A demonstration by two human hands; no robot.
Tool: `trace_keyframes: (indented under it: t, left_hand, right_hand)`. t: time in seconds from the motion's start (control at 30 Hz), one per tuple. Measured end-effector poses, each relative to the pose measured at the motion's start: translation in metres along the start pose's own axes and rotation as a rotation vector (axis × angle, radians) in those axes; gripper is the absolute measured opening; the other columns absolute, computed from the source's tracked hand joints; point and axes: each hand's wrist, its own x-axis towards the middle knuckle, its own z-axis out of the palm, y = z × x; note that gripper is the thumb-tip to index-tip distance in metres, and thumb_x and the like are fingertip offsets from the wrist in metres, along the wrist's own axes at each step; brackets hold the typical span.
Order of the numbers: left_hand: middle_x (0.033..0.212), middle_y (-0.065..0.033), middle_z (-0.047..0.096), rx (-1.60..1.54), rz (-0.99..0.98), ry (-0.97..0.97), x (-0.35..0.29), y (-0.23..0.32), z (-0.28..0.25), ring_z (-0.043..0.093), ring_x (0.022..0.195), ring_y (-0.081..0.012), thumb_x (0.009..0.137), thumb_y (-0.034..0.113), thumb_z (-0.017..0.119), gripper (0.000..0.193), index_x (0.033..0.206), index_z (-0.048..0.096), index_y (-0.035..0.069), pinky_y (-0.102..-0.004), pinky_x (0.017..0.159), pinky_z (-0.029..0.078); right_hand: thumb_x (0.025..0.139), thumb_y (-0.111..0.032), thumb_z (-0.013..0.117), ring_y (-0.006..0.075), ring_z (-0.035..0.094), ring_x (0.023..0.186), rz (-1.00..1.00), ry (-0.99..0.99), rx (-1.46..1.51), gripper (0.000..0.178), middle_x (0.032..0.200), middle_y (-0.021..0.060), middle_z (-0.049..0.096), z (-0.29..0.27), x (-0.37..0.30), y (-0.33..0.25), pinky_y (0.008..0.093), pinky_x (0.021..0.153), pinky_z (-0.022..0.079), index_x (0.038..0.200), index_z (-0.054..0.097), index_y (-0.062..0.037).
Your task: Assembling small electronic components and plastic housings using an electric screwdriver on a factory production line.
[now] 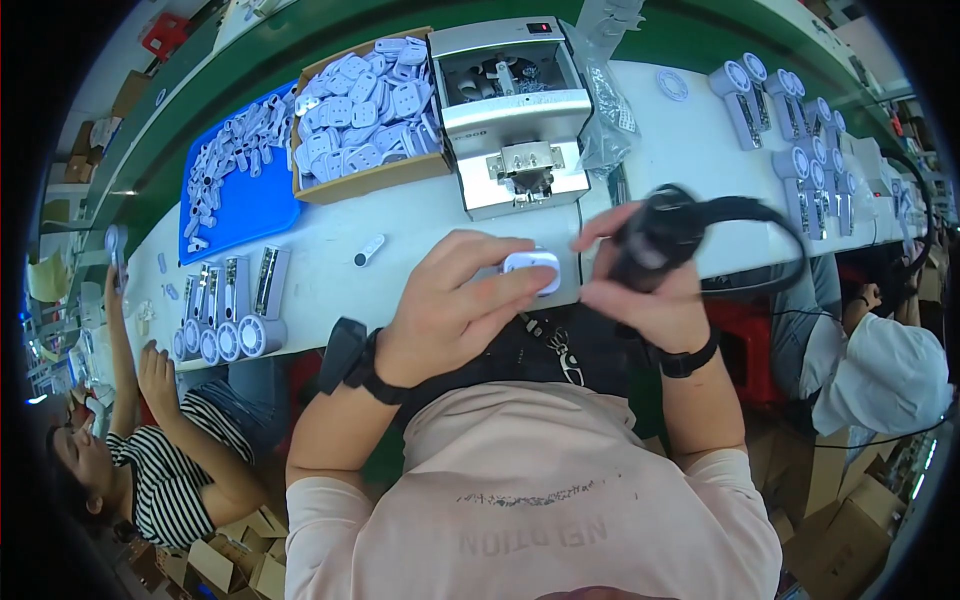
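Observation:
My left hand (pixel 460 300) pinches a small lavender plastic cover (pixel 533 268) with rounded corners, held just over the table's front edge. On the right, my right hand (pixel 645 290) grips a thick black tool (pixel 655 240) that looks like an electric screwdriver; motion smears it, and its tip cannot be made out. A black cord (pixel 765 212) loops away from the tool. The two hands are apart, with the cover between them. A small lavender piece with a dark end (pixel 369 250) lies on the table left of my left hand.
Ahead stands a silver screw-feeder machine (pixel 520 120). Left of it are a cardboard box (pixel 375 183) of lavender covers and a blue tray (pixel 255 212) of small parts. Lavender fan housings (pixel 262 335) stand at left, more (pixel 795 165) at right. Co-workers sit on both sides.

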Motion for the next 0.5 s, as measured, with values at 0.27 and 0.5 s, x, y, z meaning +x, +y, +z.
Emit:
trace_keyframes:
  t: [0.27,0.5]
  left_hand:
    - [0.119,-0.0108,0.071,0.046,-0.043,0.112,-0.013,0.014,-0.005,0.067,0.096,-0.0316,0.080,0.003,0.082,0.041,0.120,0.077,0.014,-0.0401,0.081,0.056]
    - [0.117,-0.0113,0.071,-0.083,-0.073,0.238,-0.018,0.006,0.006,0.067,0.096,-0.0329,0.080,0.002,0.082,0.039,0.117,0.075,0.011,-0.0402,0.081,0.055]
  right_hand:
    - [0.089,0.006,0.072,0.0189,0.062,0.064,-0.611,-0.012,0.076,0.047,0.085,0.0084,0.064,0.024,0.073,-0.045,0.0329,0.060,0.052,0.130,0.051,-0.0048]
    - [0.089,0.005,0.074,0.0178,0.065,0.066,-0.627,0.090,-0.288,0.040,0.082,0.0063,0.065,0.052,0.100,-0.018,0.0342,0.062,0.055,0.122,0.054,-0.0055]
